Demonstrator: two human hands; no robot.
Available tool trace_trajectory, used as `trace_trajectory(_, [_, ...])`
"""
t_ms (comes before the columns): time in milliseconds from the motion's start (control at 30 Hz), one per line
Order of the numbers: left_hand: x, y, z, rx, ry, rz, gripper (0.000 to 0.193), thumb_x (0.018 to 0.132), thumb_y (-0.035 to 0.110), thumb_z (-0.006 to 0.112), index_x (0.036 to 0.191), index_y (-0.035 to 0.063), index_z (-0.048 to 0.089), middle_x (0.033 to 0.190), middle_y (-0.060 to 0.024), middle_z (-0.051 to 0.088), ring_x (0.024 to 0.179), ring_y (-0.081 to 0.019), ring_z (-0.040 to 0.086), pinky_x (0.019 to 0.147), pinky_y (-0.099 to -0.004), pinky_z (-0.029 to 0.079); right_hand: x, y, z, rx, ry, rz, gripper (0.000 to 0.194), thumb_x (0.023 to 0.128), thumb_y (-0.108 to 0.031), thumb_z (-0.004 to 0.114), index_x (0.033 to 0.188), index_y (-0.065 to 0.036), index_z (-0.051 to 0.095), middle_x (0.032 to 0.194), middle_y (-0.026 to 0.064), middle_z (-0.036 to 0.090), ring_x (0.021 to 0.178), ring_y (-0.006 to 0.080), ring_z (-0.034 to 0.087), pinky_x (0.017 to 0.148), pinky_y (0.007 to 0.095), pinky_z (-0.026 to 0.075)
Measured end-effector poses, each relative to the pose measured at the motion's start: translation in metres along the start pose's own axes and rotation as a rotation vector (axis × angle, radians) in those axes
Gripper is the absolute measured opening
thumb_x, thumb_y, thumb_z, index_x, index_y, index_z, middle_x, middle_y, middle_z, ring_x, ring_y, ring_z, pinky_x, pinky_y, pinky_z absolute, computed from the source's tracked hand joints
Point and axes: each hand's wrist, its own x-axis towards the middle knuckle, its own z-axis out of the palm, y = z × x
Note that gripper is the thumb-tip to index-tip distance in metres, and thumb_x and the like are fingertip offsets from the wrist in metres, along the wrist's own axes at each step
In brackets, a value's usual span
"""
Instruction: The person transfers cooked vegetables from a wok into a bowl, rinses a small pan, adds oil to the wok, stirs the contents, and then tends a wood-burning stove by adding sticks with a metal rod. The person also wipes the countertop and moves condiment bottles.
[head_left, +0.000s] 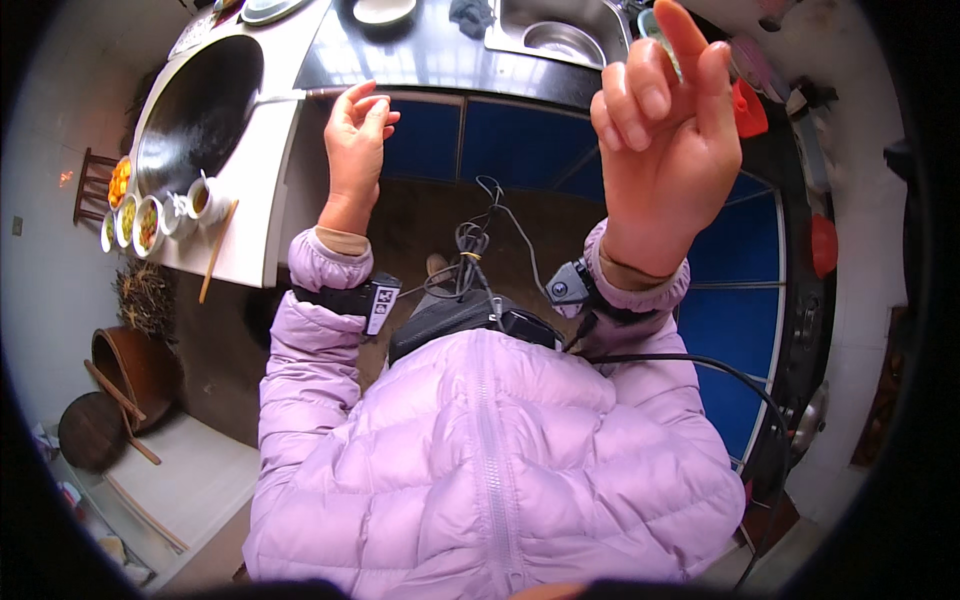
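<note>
My left hand (355, 146) is raised in front of the counter edge, fingers loosely bent and holding nothing I can see. Just behind its fingertips lies the handle of a utensil (283, 95), which reaches toward a large dark wok (214, 90) set in the white stove top. Whether the fingers touch that handle is not clear. My right hand (667, 150) is lifted higher and nearer the camera, palm showing and nothing in it. Its index finger points up while the other fingers curl loosely. Behind it is a steel sink (510, 39), partly covered by the hand.
Bowls of chopped food (148, 227), a white cup (208, 202) and chopsticks (217, 253) line the stove's near side. A plate (384, 9) and a grey cloth (472, 16) lie on the dark counter. Cables (472, 240) hang before me. A wooden barrel (142, 375) stands lower left.
</note>
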Motion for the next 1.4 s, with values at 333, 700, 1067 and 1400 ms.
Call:
trace_trajectory(333, [0.216,0.054,-0.036,-1.109,-0.018,-0.178,0.013,0.078,0.011,0.044,0.087,0.0026,0.049,0.086,-0.0157,0.056,0.083,-0.0303,0.056,0.076,-0.0457,0.045,0.125,0.133,-0.044,-0.191,0.264,0.440,0.030,0.093,-0.024,0.035,0.098,-0.001,0.054,0.061,0.0008,0.046,0.049,0.0084,0.040,0.044,0.0204,0.032])
trace_trajectory(700, [0.253,-0.014,-0.021,-1.188,0.842,-0.006,0.014,0.079,0.018,0.048,0.086,0.0055,0.048,0.077,-0.0114,0.055,0.069,-0.0263,0.056,0.063,-0.0408,0.046,0.154,0.168,-0.042,-0.400,-0.022,-0.190,0.019,0.089,-0.019,0.048,0.097,-0.002,0.051,0.082,0.0059,0.052,0.069,0.0129,0.048,0.062,0.0235,0.039])
trace_trajectory(1067, [0.224,-0.082,0.055,-1.071,0.954,-0.117,0.015,0.079,0.019,0.049,0.087,0.0059,0.049,0.075,-0.0107,0.055,0.068,-0.0260,0.056,0.062,-0.0404,0.045,0.167,0.144,-0.070,-0.201,-0.124,-0.115,0.020,0.091,-0.019,0.045,0.100,-0.001,0.048,0.088,0.0076,0.057,0.070,0.0101,0.051,0.065,0.0217,0.040])
trace_trajectory(1400, [0.176,-0.113,0.070,-0.722,1.023,-0.148,0.016,0.079,0.020,0.050,0.087,0.0063,0.049,0.074,-0.0102,0.055,0.067,-0.0257,0.056,0.061,-0.0401,0.045,0.158,0.151,-0.057,-0.589,-0.353,-0.441,0.024,0.069,-0.006,0.060,0.093,-0.006,0.054,0.080,0.0078,0.051,0.080,0.0301,0.050,0.082,0.0439,0.036])
